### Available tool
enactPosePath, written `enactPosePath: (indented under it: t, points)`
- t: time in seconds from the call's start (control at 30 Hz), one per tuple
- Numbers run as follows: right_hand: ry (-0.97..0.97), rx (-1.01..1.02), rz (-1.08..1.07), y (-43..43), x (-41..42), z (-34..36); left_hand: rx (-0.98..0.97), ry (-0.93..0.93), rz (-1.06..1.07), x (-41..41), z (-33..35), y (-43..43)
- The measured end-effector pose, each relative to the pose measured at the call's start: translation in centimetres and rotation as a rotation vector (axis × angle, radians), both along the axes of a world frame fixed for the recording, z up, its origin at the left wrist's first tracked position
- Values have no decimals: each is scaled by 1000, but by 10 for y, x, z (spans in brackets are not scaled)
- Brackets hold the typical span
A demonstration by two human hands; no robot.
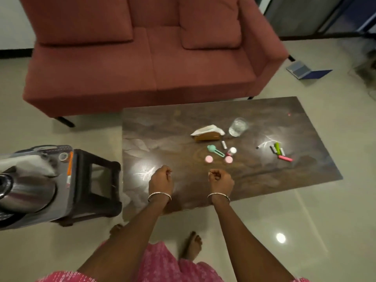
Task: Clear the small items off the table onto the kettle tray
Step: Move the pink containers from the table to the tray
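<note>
We hover left hand (160,178) and right hand (220,180) over the tabletop (162,129), both curled tight, nothing visible inside. Pink discs (228,159) lie just ahead of the right hand; the kettle tray (66,202) sits well left of the left hand. Likely next step: open up, reach forward, pinch a disc.

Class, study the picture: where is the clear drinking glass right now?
In the head view, the glass sits toward the far side of the table, right of centre, just right of the tissue holder.
</note>
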State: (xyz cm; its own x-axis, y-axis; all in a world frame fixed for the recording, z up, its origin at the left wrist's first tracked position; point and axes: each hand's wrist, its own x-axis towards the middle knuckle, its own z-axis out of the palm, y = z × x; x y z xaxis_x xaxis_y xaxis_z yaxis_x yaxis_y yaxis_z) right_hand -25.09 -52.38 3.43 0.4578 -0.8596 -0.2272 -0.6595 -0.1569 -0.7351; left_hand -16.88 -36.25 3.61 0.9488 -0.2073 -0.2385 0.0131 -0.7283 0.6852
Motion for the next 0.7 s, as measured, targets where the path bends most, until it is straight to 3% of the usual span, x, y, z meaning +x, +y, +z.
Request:
enactPosePath:
  t: [0.27,0.7]
  points:
    - [-10,18,-147,-126,-85,14,-5,-14,-89,-52,18,-125]
    - [127,85,-257,-242,-105,-26,166,72,-193,-47,-36,-244]
